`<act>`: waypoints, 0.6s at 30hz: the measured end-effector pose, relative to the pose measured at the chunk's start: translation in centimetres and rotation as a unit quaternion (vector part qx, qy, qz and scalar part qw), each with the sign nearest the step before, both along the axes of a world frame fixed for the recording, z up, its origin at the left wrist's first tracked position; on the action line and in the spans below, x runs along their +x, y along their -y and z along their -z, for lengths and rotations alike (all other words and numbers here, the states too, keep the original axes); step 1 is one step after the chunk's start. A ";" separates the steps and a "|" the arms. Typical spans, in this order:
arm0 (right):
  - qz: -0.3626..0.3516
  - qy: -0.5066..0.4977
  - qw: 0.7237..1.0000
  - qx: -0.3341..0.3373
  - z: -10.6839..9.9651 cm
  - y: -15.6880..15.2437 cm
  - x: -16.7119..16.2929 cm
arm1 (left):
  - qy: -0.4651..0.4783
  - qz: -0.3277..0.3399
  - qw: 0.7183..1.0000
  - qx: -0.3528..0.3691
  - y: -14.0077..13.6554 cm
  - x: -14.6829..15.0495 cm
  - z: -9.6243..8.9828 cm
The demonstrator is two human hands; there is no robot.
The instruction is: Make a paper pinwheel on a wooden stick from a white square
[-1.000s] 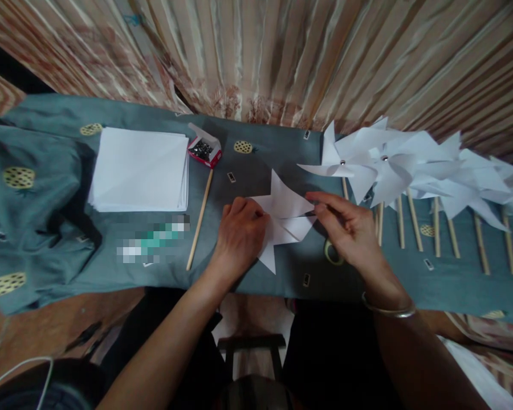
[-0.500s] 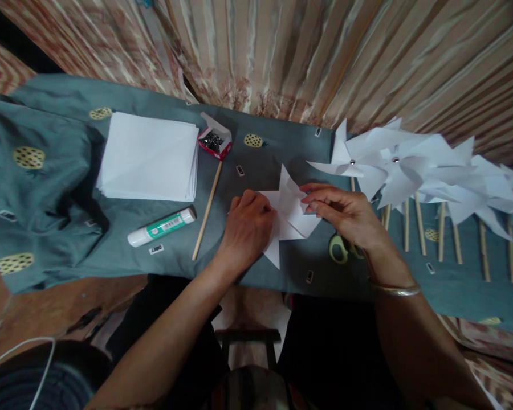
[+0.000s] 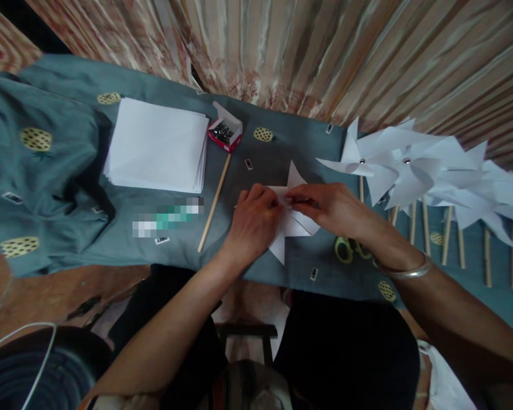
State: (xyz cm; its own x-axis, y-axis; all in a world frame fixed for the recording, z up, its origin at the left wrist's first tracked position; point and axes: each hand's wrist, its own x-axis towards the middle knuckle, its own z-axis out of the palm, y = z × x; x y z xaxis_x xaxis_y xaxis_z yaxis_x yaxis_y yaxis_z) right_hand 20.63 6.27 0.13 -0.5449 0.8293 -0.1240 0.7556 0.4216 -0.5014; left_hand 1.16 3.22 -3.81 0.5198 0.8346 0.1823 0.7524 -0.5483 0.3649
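A white paper pinwheel (image 3: 298, 224) with pointed blades lies on the cloth in front of me, partly covered by both hands. My left hand (image 3: 257, 223) is closed at its left side, fingers curled down onto the paper near the middle. From the right, my right hand (image 3: 325, 204) pinches a folded corner of the paper at the centre, its fingertips close to the left ones. Just right of the pinwheel lie scissors (image 3: 344, 250) with yellow-green handles, partly under my right forearm.
Left of my hands are a wooden stick (image 3: 214, 203), a red box of metal pins (image 3: 224, 134), a stack of white paper (image 3: 158, 145) and a pixelated white-and-green tube (image 3: 171, 218). Several finished pinwheels on sticks (image 3: 436, 165) lie at the right. A patterned curtain (image 3: 282, 51) hangs behind.
My right hand has moved left, bringing the paper corner from the pinwheel's right side to its centre. My left hand stays on the paper. The whole view has shifted slightly.
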 end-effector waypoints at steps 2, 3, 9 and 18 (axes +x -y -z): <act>-0.010 0.010 1.000 -0.002 0.1 -0.1 -0.2 | 0.001 -0.001 1.000 -0.003 0.0 0.0 0.0; -0.016 0.021 1.000 -0.001 0.1 -0.1 -0.3 | 0.002 -0.001 1.000 -0.002 0.0 0.0 0.0; -0.048 0.096 0.994 0.010 -0.3 -0.3 -0.8 | 0.010 -0.002 1.000 0.000 -0.1 0.0 0.0; -0.080 0.232 0.969 0.026 -1.0 -1.0 -2.6 | 0.021 -0.002 1.000 -0.008 -0.1 0.0 -0.1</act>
